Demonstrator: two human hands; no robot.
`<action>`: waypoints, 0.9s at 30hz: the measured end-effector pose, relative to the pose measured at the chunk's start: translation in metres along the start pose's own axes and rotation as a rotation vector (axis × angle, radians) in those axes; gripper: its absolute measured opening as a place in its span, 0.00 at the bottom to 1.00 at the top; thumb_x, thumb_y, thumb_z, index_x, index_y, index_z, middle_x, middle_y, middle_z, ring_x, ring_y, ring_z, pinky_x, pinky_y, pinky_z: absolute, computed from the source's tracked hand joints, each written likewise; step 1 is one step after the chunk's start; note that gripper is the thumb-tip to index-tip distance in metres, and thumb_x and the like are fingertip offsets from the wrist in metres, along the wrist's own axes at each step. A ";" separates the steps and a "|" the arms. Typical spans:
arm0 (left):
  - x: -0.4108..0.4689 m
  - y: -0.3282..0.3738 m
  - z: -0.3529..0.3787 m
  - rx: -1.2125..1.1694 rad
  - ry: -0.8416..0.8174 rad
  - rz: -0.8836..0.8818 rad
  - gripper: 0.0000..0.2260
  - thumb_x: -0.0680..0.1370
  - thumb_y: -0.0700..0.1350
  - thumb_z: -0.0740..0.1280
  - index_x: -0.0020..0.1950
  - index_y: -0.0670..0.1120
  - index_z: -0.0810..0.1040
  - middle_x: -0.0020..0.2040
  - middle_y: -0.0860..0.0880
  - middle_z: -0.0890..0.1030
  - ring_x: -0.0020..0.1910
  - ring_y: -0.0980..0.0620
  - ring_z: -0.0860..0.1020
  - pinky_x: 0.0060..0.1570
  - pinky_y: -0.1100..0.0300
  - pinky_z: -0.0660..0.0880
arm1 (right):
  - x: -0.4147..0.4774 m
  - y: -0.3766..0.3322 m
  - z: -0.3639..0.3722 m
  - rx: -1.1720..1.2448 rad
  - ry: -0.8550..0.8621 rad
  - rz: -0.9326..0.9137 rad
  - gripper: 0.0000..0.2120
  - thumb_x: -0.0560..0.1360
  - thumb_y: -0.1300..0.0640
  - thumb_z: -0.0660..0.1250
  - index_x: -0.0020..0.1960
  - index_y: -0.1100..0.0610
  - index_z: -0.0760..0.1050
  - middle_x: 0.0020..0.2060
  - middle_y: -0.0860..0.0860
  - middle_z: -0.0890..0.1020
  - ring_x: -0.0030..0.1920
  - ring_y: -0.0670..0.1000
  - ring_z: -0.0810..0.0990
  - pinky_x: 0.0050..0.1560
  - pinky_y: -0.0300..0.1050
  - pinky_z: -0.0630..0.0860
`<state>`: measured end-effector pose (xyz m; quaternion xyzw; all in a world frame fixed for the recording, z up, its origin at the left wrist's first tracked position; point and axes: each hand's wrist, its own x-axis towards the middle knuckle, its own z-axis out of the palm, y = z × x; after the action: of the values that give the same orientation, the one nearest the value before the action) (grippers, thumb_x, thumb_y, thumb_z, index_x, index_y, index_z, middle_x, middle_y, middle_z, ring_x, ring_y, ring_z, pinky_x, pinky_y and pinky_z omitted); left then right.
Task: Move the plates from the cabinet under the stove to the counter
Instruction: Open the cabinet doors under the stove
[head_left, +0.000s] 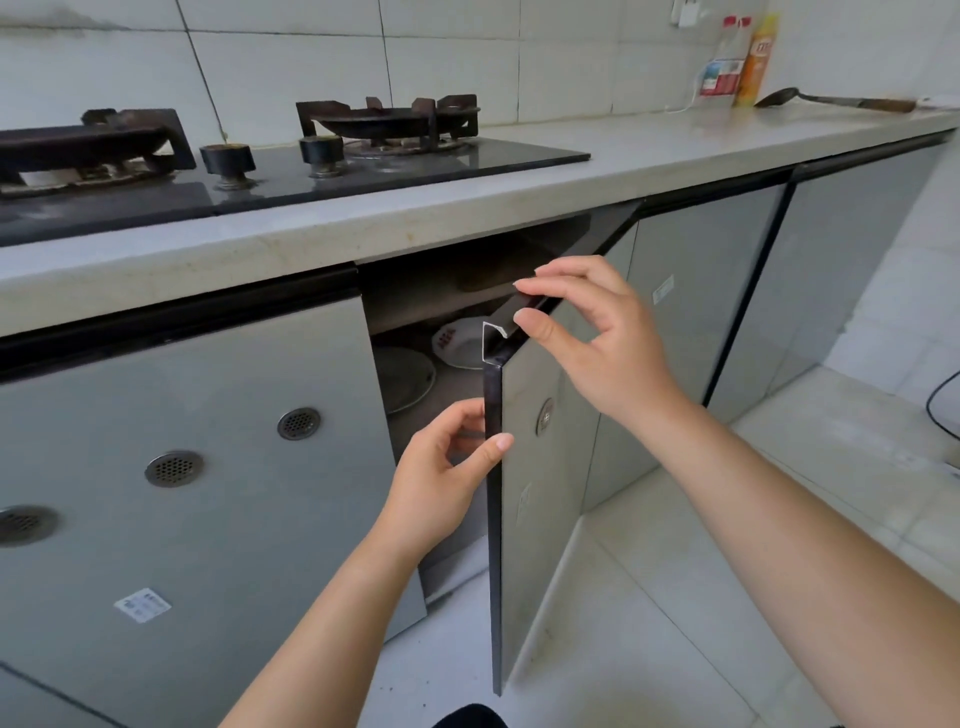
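Inspector: Plates (457, 343) sit inside the open cabinet (415, 306) under the stove (291, 166), pale stacks on its shelf, partly hidden by the door.

Clerk: And the hands?

Inspector: Left hand (441, 478), at 6 o'clock of the plates, pinches the front edge of the cabinet door (524, 493) between thumb and fingers. Right hand (597, 338), at 3 o'clock, pinches the door's top rail.

Clerk: Counter (649, 156)?

Inspector: Bare at 1 o'clock; a ladle (831, 100) and bottles (743, 62) stand far back.
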<state>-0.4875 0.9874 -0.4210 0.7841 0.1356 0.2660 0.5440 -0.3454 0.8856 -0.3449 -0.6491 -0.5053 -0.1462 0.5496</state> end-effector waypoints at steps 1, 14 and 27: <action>-0.003 0.003 0.005 0.009 -0.001 0.003 0.09 0.74 0.50 0.68 0.54 0.55 0.78 0.49 0.52 0.83 0.49 0.51 0.80 0.51 0.54 0.77 | -0.003 0.000 -0.005 0.009 -0.005 0.000 0.14 0.71 0.44 0.67 0.53 0.49 0.80 0.52 0.48 0.76 0.57 0.46 0.76 0.60 0.45 0.72; -0.024 0.034 0.084 -0.014 0.046 -0.004 0.10 0.70 0.53 0.71 0.49 0.55 0.79 0.47 0.52 0.81 0.45 0.48 0.80 0.52 0.42 0.77 | -0.034 0.006 -0.088 0.177 -0.173 0.093 0.16 0.71 0.45 0.66 0.55 0.50 0.79 0.60 0.47 0.75 0.63 0.40 0.73 0.63 0.35 0.70; -0.023 0.064 0.177 -0.022 -0.028 -0.009 0.12 0.70 0.48 0.74 0.50 0.49 0.78 0.47 0.47 0.80 0.44 0.50 0.80 0.52 0.43 0.77 | -0.072 0.021 -0.177 0.322 -0.120 0.167 0.12 0.71 0.49 0.67 0.55 0.47 0.78 0.61 0.45 0.77 0.63 0.44 0.75 0.57 0.37 0.74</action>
<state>-0.4119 0.8137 -0.4148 0.7812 0.1283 0.2541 0.5557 -0.2954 0.7000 -0.3479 -0.5999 -0.4984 0.0216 0.6255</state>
